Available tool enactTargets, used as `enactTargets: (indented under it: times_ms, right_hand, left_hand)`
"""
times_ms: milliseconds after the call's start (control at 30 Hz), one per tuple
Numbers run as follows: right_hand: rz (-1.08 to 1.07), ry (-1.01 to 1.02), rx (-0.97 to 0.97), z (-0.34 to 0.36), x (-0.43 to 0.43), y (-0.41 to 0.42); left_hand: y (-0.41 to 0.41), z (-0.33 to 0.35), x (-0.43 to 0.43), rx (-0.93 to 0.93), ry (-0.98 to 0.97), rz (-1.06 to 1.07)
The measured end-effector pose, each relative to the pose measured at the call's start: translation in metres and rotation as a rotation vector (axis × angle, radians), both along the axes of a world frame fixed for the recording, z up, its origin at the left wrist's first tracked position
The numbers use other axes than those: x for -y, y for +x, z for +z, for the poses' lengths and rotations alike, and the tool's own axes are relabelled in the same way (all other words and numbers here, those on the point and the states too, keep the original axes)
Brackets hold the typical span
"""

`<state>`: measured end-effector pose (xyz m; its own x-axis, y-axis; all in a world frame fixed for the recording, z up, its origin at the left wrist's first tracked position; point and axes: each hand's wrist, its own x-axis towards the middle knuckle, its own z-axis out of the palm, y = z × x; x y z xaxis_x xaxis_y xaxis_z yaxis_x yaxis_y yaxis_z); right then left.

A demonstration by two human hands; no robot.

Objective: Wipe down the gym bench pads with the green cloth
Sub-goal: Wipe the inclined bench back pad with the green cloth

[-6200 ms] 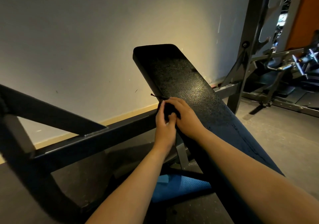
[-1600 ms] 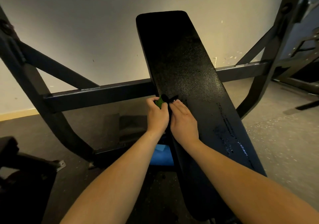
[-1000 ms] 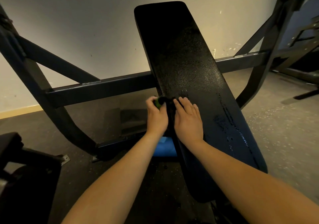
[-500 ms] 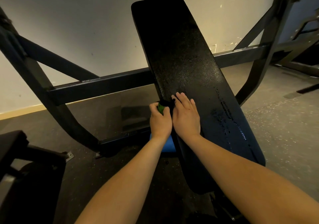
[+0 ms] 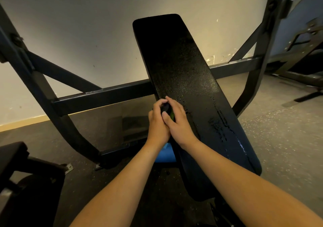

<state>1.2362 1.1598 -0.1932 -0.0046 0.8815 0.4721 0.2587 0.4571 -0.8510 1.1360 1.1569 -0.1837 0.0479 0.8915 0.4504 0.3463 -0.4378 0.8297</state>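
1. Between both hands, at the left edge of the bench pad (image 5: 185,80): green cloth (image 5: 172,115), bunched and mostly hidden, only a sliver of green showing.
2. Left hand (image 5: 158,122): fingers curled round the cloth; something dark at the fingertips, too dim to identify.
3. Right hand (image 5: 178,120): thumb and fingers wrapped over the same bundle, palm against the pad.
4. Right of the hands: wet streaks (image 5: 222,127) on the pad.
5. Beneath the wrists: blue object (image 5: 165,154), largely covered.
6. Behind: dark frame crossbar (image 5: 104,95), uprights cut off at the top.
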Motion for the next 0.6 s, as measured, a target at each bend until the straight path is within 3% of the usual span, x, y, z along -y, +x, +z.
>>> enactTargets:
  times_ms: [67,167,233,300,400,500,600]
  right_hand:
    - [0.031,-0.064,-0.158,0.009,-0.002,0.005]
    - [-0.035,-0.1,-0.098,0.018,-0.011,0.022]
    - [-0.187,-0.03,-0.01,0.024,-0.017,0.034]
    - [-0.399,0.012,-0.043,0.03,-0.025,0.05]
    - [-0.629,-0.05,-0.076,0.028,-0.044,0.069]
    - [-0.607,-0.091,0.139,0.014,-0.057,0.061]
    - [-0.503,0.043,0.301,0.01,-0.066,0.03]
  left_hand:
    - [0.004,0.005,-0.007,0.008,0.02,-0.076]
    - [0.007,0.007,-0.012,-0.002,-0.024,-0.15]
    - [0.008,0.004,-0.013,0.004,0.016,-0.147]
    - [0.007,0.0,-0.017,0.032,0.021,-0.058]
    - [0.003,-0.013,-0.033,-0.039,-0.125,0.094]
    - [0.003,-0.024,-0.042,0.029,-0.229,0.021]
    - [0.005,-0.029,-0.05,0.017,-0.225,0.022]
